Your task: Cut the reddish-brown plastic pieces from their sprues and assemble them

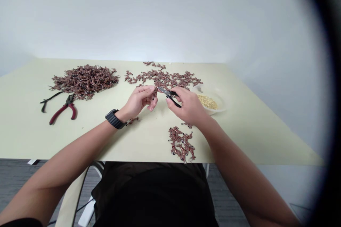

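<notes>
My left hand (140,101) pinches a small reddish-brown moulded piece (155,93) between its fingers. My right hand (186,105) grips small black-handled snips (169,95), and their metal blades reach toward that piece, right next to my left fingertips. A loose reddish-brown group of similar pieces (181,143) lies in front of my right hand. A few stray pieces (132,121) lie near my left wrist, which wears a black watch (114,119).
A large heap of pieces (85,81) lies at the left of the pale green table (247,138), beside red-handled pliers (64,108) and a black cord (52,97). A scattered band of pieces (162,78) spreads across the back. A translucent bowl (214,92) holds tan grains (207,102).
</notes>
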The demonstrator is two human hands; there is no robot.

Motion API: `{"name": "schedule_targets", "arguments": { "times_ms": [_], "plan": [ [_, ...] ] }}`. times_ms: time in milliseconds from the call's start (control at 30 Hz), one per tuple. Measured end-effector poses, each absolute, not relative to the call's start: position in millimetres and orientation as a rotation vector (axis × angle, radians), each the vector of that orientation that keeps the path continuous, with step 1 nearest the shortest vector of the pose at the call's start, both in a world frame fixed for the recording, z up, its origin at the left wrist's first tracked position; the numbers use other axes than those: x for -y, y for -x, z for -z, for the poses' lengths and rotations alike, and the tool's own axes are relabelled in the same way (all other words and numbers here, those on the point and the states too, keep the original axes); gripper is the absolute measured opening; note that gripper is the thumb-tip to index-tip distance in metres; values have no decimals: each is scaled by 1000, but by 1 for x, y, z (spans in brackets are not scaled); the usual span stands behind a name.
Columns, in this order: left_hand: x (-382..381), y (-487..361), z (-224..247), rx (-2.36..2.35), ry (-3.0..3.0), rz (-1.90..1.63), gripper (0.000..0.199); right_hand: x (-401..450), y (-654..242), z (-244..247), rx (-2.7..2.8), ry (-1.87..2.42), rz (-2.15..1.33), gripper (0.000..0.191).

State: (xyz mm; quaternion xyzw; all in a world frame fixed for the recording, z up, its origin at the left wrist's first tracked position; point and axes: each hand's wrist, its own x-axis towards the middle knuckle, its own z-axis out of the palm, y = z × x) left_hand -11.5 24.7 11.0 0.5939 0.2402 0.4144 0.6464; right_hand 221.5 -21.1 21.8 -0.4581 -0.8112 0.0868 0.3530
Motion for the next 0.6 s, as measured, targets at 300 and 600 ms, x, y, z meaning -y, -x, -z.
{"name": "schedule_targets", "arguments": {
  "times_ms": [300, 600],
  "plan": [
    [-24, 11, -12, -565, -1378, -936, 35, 21, -224, -23, 2111, 1183, -242, 22],
    [-27, 21, -4, -818, -2353, -1310, 31, 32, -215, -35, 1716, 1167, -1305, 42]
  ]
}}
